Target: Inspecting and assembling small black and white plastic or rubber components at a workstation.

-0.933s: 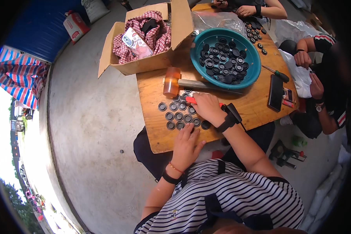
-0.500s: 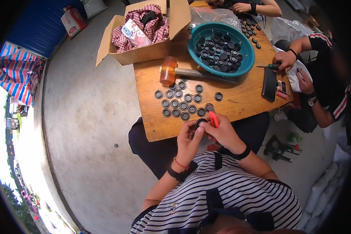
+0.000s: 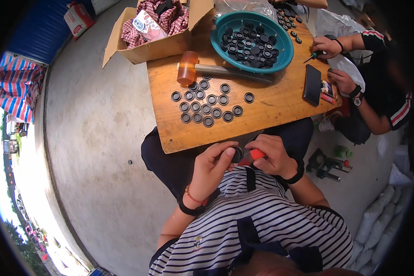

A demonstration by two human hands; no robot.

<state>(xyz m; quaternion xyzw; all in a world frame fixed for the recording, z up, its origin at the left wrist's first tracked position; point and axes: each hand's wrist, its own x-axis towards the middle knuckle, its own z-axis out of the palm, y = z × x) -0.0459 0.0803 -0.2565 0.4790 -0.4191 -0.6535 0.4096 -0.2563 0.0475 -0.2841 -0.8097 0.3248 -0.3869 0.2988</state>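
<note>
My left hand (image 3: 214, 166) pinches a black round disc (image 3: 237, 154) between thumb and fingers, held on edge above my lap at the table's near side. Close on its right, my right hand (image 3: 275, 156) is closed around a red-handled tool (image 3: 257, 154) with a thin metal shaft. The shaft points left at the disc; whether its tip touches the disc I cannot tell. Beyond my hands, several matching black ringed discs (image 3: 206, 109) lie flat in loose rows on the wooden table (image 3: 170, 135).
A mallet (image 3: 187, 67) with an amber head lies behind the discs. Farther back stand a teal basin (image 3: 287, 57) of black discs and a cardboard box (image 3: 165, 51) with checked cloth and a phone. At the right, a black phone (image 3: 312, 85) lies near a co-worker's hands (image 3: 326, 47).
The red-handled tool has swung from upright to pointing left at the disc. My hands have moved apart slightly, and the disc is now turned on edge. The whole view has shifted.
</note>
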